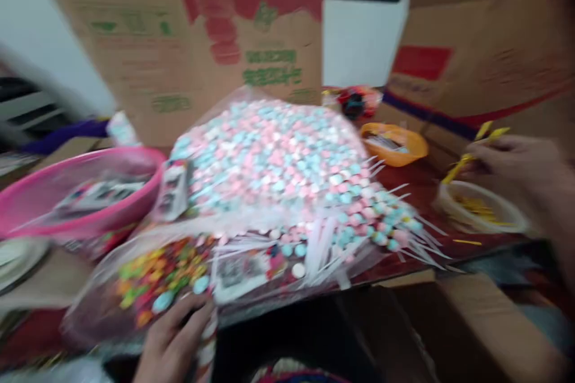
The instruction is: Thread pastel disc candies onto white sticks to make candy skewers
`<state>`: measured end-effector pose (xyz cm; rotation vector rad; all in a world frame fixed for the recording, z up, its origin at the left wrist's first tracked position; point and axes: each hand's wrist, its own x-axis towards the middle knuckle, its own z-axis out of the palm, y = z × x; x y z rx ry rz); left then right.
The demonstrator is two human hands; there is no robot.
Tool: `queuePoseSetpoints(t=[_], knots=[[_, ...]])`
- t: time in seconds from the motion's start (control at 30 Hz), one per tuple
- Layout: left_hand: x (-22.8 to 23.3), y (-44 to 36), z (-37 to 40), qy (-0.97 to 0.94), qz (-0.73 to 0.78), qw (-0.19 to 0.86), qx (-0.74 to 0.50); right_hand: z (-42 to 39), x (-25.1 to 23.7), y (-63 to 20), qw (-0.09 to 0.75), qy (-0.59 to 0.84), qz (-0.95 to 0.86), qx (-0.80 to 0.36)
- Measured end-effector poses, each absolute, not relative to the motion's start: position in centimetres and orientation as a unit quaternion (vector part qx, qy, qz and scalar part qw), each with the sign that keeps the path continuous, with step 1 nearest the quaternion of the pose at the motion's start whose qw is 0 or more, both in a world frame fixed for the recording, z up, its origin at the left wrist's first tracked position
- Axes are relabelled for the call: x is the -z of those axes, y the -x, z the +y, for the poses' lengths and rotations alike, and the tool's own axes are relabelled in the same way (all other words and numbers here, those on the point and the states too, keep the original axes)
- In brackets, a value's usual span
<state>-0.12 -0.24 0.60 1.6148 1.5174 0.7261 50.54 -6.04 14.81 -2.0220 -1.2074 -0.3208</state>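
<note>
the right hand [516, 161] pinches yellow sticks [476, 149] over the white bowl [483, 206] at the table's right edge, while the left hand [173, 341] grips the candy bag [179, 275] at the near edge.

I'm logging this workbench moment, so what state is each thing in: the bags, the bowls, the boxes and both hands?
Bag of pink and blue lollipops: full, lying flat, sticks poking out its right end.
Bag of multicoloured sweets: lying under it, part full.
Pink basin: upright, holds packets.
Orange bowl: upright, holds something.
White bowl: upright, yellow sticks inside.
Cardboard boxes: standing behind.
Left hand: gripping the multicoloured bag's edge.
Right hand: pinching yellow sticks.
</note>
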Motion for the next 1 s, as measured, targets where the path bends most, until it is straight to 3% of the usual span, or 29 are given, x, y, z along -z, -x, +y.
queuePoseSetpoints(t=[0.1, 0.17, 0.23, 0.27, 0.37, 0.5, 0.67, 1.0], knots=[[-2.2, 0.0, -1.2, -0.557, 0.589, 0.495, -0.311, -2.1, -13.1, -43.7, 0.402, 0.763, -0.506, 0.033], [-2.3, -0.4, -1.3, -0.493, 0.597, 0.534, -0.339, -0.5, -11.6, -36.7, 0.368, 0.697, -0.614, -0.047], [-2.1, -0.6, -1.6, -0.455, 0.595, 0.56, -0.354, 0.7, -9.7, -28.9, 0.24, 0.597, -0.757, -0.113], [-2.0, -0.4, -1.7, -0.445, 0.593, 0.565, -0.362, 1.4, -8.6, -25.3, 0.129, 0.559, -0.809, -0.129], [-1.5, 0.5, -1.9, -0.449, 0.584, 0.549, -0.396, 4.0, -5.7, -18.4, 0.058, 0.526, -0.836, -0.146], [-0.7, 1.6, -1.7, -0.431, 0.572, 0.554, -0.423, 6.6, -4.9, -19.3, 0.042, 0.518, -0.839, -0.16], [-0.4, 1.1, -1.3, -0.355, 0.539, 0.634, -0.426, 6.1, -4.7, -23.3, 0.008, 0.568, -0.809, -0.149], [-1.0, 1.2, -1.0, -0.291, 0.524, 0.663, -0.449, 9.3, -0.5, -17.4, 0.013, 0.554, -0.821, -0.135]])
